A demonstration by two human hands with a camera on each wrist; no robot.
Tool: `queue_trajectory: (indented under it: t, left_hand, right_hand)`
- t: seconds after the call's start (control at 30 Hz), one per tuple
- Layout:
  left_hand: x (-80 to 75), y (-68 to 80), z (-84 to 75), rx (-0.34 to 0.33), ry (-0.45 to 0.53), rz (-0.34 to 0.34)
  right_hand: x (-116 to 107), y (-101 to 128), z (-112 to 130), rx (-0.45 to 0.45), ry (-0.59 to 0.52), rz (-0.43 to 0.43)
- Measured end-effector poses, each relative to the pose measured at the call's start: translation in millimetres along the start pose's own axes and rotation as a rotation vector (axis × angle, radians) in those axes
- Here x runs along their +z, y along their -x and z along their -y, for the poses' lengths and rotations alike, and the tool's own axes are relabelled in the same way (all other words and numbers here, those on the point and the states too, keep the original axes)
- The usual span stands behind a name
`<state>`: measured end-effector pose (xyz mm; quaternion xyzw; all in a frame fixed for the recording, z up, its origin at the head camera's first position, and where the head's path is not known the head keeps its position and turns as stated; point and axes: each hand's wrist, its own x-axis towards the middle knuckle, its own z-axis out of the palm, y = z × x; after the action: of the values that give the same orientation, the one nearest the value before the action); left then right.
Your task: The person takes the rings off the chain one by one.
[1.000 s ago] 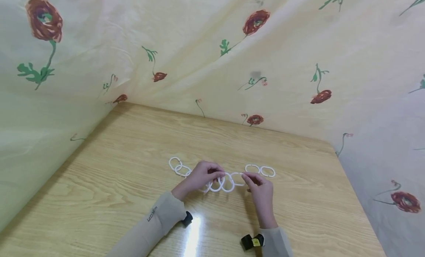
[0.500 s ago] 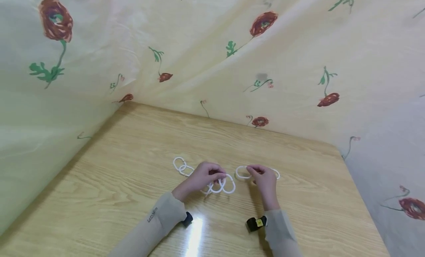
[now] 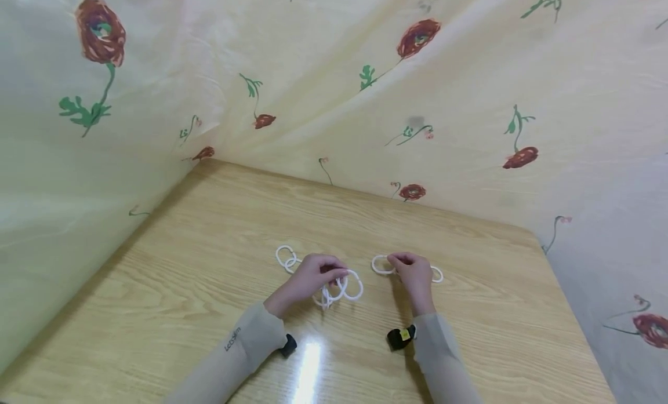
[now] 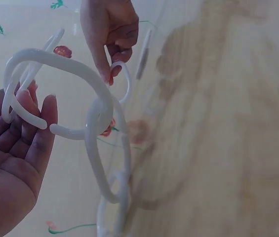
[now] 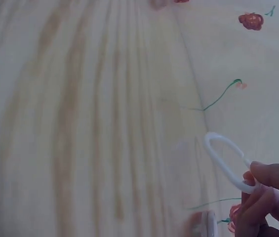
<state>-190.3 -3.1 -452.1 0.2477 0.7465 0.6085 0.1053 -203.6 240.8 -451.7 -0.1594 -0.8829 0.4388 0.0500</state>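
Note:
My left hand (image 3: pixel 312 276) holds a chain of white plastic links (image 3: pixel 353 285) between thumb and fingers. Several links hang below it, and the chain's far end rests on the wood-patterned table (image 3: pixel 229 218) to the left. Close up in the left wrist view, a link (image 4: pixel 92 153) hangs through another beside the left hand (image 4: pixel 11 168), and a small gap shows in the upper one. To the right and apart from the chain, my right hand (image 3: pixel 414 273) pinches a single white link (image 3: pixel 380 265) by its end. The right wrist view shows this oval link (image 5: pixel 223 163) at the fingertips.
Another loose white link (image 3: pixel 438 275) lies on the table just right of the right hand, partly hidden by it. A cream cloth (image 3: pixel 323 102) printed with red flowers rises behind the table and along its sides.
My right hand has moved right and back, away from the chain's end, so its link no longer overlaps the chain. Only one of two loose links now shows beside it. The left hand keeps its hold.

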Motion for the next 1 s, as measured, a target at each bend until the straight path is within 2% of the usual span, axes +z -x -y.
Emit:
queue_trajectory:
  t: [0.13,0.3,0.5,0.77,1.0]
  left_hand:
    - [-0.9,1.8,4.6,-0.006,-0.007,-0.038]
    - [-2.6,3.2,7.0,-0.020,0.009,-0.077]
    - [-2.7,3.2,8.6,-0.037,0.025,-0.107]
    - [-3.9,6.3,5.3,-0.020,0.059,-0.141]
    - [-4.0,9.8,7.2,-0.027,0.086,-0.185]
  right_hand:
    - [1,-4,-2,-0.005,-0.032,0.010]
    - [-2,-4,-2,0.022,-0.109,0.080]
    - [-5,-3,-2,0.068,-0.139,0.140]
    - [-7,-1,0,0.080,-0.157,0.139]
    - [-10,7,3,0.045,-0.189,0.135]
